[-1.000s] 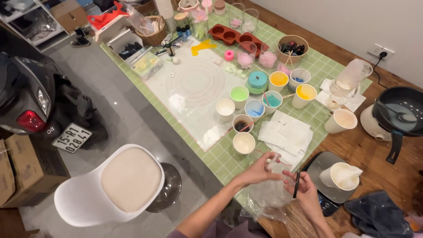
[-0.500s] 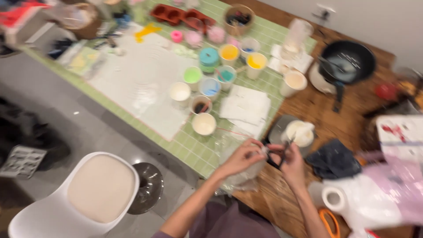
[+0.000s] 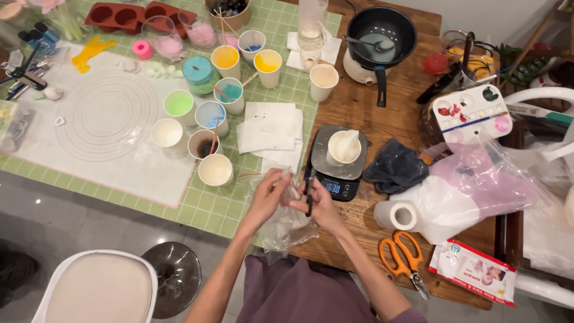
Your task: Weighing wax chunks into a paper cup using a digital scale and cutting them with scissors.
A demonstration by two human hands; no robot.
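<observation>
My left hand [image 3: 268,196] and my right hand [image 3: 319,205] meet over the table's near edge, both pinching a clear plastic bag [image 3: 286,226] that hangs down toward my lap. My right hand also grips a thin black tool [image 3: 308,186] pointing up toward the digital scale [image 3: 336,162]. A white cup [image 3: 344,146] stands on the scale. A paper cup of pale liquid [image 3: 216,170] sits just left of my left hand.
Several paper cups of coloured liquid [image 3: 228,90] stand on the green grid mat [image 3: 238,210]. Orange scissors [image 3: 402,255], a paper roll [image 3: 395,215], a dark cloth [image 3: 394,168], a wipes pack [image 3: 477,272], a black pot [image 3: 380,31] and a paint palette [image 3: 471,111] crowd the right.
The view has swung right, bringing the scissors, plastic bags and palette into sight. My hands stay together on the clear bag, working it in front of the scale.
</observation>
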